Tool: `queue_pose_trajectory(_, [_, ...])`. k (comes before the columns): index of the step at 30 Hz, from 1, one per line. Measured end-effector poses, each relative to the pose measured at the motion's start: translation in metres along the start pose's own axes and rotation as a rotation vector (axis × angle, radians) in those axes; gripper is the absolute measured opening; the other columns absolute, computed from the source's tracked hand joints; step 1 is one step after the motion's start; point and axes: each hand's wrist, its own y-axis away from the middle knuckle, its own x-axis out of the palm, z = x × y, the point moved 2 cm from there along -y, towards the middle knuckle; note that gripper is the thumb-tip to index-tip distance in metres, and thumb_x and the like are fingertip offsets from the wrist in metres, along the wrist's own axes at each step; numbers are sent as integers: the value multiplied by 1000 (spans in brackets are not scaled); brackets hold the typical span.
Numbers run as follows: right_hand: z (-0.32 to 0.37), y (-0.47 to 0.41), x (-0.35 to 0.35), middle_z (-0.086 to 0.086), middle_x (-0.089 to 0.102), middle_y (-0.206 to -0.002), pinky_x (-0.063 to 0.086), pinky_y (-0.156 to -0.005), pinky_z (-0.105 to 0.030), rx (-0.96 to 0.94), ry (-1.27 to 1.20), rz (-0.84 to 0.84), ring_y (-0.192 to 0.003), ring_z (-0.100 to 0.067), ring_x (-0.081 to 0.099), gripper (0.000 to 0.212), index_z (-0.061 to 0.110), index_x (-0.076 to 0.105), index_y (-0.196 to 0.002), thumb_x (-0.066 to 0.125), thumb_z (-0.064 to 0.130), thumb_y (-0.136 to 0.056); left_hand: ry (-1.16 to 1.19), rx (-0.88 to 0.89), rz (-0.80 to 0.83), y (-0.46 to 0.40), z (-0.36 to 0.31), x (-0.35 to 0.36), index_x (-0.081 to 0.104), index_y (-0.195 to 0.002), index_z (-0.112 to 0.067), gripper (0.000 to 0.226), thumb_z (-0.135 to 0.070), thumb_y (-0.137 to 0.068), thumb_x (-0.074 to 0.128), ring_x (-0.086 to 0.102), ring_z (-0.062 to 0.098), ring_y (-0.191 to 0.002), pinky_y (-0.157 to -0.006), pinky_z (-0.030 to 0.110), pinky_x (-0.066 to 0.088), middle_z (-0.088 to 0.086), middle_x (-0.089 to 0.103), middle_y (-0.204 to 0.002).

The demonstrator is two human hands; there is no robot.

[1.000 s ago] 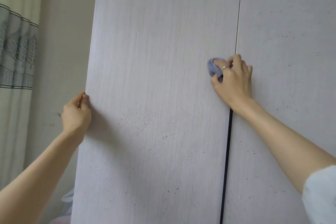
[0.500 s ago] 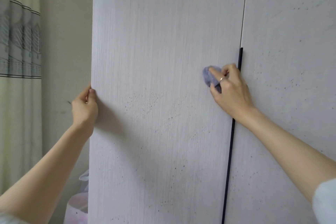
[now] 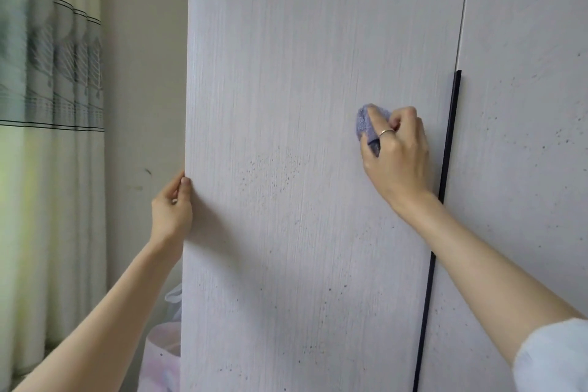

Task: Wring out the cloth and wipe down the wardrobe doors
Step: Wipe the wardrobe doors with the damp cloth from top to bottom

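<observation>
Bulging plastic bag (image 3: 160, 356) beside wardrobe (image 3: 286, 73)

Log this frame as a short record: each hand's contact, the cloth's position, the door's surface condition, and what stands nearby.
right hand: right hand grips the purple cloth, pressing it on the left door
left hand: left hand holds the door's left edge
cloth position: just left of the black handle strip
surface: dark specks below and left of the cloth
nearby: curtain at left; plastic bag at bottom left
</observation>
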Motion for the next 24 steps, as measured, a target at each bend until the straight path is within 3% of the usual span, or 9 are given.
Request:
queue_pose_trajectory(2, [15,15,8,-16,45,-90,43,-57,-32,-32,-39,-14,-75,-31,47,38,6,61,-114,63,8,-76,4,1,4,2,1,-1,48,-136,-16,36,-19,-101,39,44,5,-105,-86,13,31,-10,50,-121])
queue_pose_trajectory(6, [56,94,17,-11,41,-98,47,-65,-37,-589,-112,140,-77,-27,43,37,7,55,-116,57,4,-80,-24,-1,43,3,6,-5,48,-136,-18,36,-20,-101,39,45,7,-102,-85,13,30,-5,54,-121])
queue_pose_trajectory(8, [58,95,15,-12,47,-95,49,-60,-34,-707,-112,218,-74,-27,45,35,7,59,-116,49,5,-82,-41,-15,61,2,8,-8,49,-136,-19,36,-22,-101,39,46,8,-95,-85,19,32,8,58,-126])
queue_pose_trajectory(11, [51,45,18,-18,56,-86,48,-58,-36,-445,-100,138,-71,-32,54,41,2,61,-116,63,1,-75,-51,-17,92,0,9,-11,50,-134,-23,35,-22,-101,40,45,7,-82,-87,31,39,22,55,-128])
queue_pose_trajectory(13, [48,11,20,-20,55,-86,45,-56,-35,-135,-119,85,-74,-34,54,46,-2,62,-114,73,2,-70,-34,-18,111,-1,12,-12,49,-133,-27,33,-23,-101,40,48,10,-97,-101,39,39,5,59,-125])
queue_pose_trajectory(15, [60,8,25,-18,51,-88,44,-56,-33,-10,-151,62,-78,-31,49,41,-2,63,-111,70,2,-71,-17,-20,114,-3,15,-13,47,-131,-29,32,-23,-101,41,49,12,-106,-106,44,37,-2,58,-122])
queue_pose_trajectory(20, [98,77,32,-13,50,-94,50,-62,-35,-577,-202,210,-78,-28,47,36,2,65,-109,44,7,-80,-22,-50,131,-8,22,-17,51,-133,-24,34,-25,-100,43,50,19,-119,-107,48,37,-2,57,-127])
queue_pose_trajectory(22, [95,66,31,-13,54,-91,50,-60,-35,-597,-188,238,-75,-29,50,38,2,66,-108,42,6,-79,-17,-44,153,-7,21,-17,51,-129,-31,31,-25,-100,43,50,21,-121,-107,48,37,-2,58,-126])
queue_pose_trajectory(24, [91,36,30,-18,56,-85,49,-56,-36,-419,-194,197,-72,-33,55,35,0,66,-105,48,3,-75,-12,-45,161,-7,21,-18,50,-125,-37,29,-25,-100,42,50,21,-121,-107,47,37,-3,59,-126])
